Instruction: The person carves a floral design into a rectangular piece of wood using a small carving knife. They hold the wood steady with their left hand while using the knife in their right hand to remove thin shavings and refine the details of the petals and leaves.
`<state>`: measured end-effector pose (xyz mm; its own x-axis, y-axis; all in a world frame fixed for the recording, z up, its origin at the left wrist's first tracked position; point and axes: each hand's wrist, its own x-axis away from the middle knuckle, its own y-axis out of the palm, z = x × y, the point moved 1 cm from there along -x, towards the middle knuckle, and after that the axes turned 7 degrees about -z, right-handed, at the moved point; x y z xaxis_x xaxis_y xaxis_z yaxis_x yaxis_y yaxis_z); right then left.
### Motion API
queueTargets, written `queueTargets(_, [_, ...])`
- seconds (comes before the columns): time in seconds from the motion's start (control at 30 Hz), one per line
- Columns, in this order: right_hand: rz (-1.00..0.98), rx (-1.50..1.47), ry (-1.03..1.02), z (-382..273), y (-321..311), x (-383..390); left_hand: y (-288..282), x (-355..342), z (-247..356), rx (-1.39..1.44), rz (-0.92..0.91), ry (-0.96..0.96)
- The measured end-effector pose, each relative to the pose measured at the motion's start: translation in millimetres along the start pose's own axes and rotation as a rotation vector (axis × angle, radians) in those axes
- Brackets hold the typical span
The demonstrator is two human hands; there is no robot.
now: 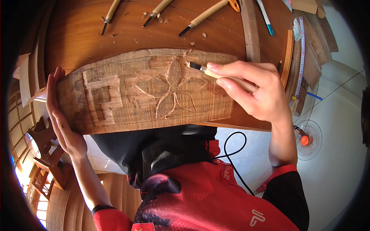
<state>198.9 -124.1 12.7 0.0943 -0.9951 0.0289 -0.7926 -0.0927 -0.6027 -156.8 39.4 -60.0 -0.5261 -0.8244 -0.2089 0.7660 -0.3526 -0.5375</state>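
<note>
A thick wooden board (127,98) with a curved far edge lies before me, carved with a flower (172,86) of several petals and, left of it, a squarish pattern (102,96). My left hand (65,115) rests along the board's left end, fingers stretched out against the edge. In my right hand (252,86), closed in a pinch, is a wood-carving chisel (206,71) with a pale handle and dark blade. The chisel's tip meets the board to the right of the top petal, with a small curl of wood at it.
Three more chisels (110,17), (157,13), (204,17) lie on the brown table (77,34) among wood chips. A white-and-teal pen (266,19) is at the far right, near a tape measure (300,61) and wood strips (287,57). A fan (309,139) stands on the floor.
</note>
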Motion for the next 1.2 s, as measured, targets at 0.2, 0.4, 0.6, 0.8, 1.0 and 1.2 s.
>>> queueTargets(0.2, [0.054, 0.011, 0.101, -16, 13, 6, 1, 2, -1, 0.012, 0.014, -0.002])
queueTargets(0.4, [0.295, 0.010, 0.307, -57, 58, 14, 2, 1, -2, -0.014, 0.015, 0.006])
queueTargets(0.6, [0.260, -0.017, 0.256, -48, 51, 14, 2, 1, -4, 0.016, 0.016, 0.016])
queueTargets(0.8, [-0.008, -0.006, 0.076, -10, 2, 1, 0, 1, -2, 0.014, 0.028, 0.014])
queueTargets(1.0, [-0.048, -0.066, 0.156, -18, -5, -2, -1, 3, -3, -0.004, 0.026, 0.023])
queueTargets(1.2, [0.199, -0.054, 0.314, -40, 29, 18, 1, 1, -2, -0.006, 0.023, 0.033])
